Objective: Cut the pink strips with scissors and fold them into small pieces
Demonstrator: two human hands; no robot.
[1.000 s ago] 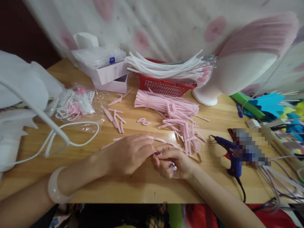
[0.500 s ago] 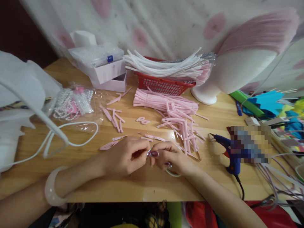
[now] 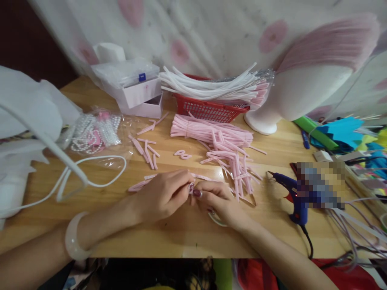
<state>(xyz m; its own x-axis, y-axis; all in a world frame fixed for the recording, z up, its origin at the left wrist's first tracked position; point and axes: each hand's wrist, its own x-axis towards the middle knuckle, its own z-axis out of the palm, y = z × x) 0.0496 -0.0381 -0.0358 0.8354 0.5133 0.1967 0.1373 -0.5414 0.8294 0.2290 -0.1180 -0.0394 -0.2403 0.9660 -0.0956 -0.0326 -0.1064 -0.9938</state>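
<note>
My left hand [image 3: 169,195] and my right hand [image 3: 216,199] meet over the front middle of the table. Between their pinched fingertips is a small pink piece [image 3: 191,188], mostly covered by the fingers. Just beyond the hands lie two small pink loops [image 3: 183,154] and folded pink strips [image 3: 139,185]. Short pink pieces [image 3: 146,151] are at the left. Behind sits a tied bundle of pink pipe cleaners [image 3: 196,128], with bent pink ones [image 3: 237,161] to its right. A pale ring-shaped item [image 3: 216,219] shows partly under my right hand.
A blue glue gun [image 3: 299,201] stands at the right beside cables. Behind are a red basket [image 3: 208,109] of white pipe cleaners, stacked boxes [image 3: 142,94] and a white foam head [image 3: 314,88]. Bagged pearl beads [image 3: 96,131] and a white cable [image 3: 105,184] lie at the left.
My fingertips have shifted slightly on the small piece, and a little more of its pink loop shows. The whole view has moved slightly.
</note>
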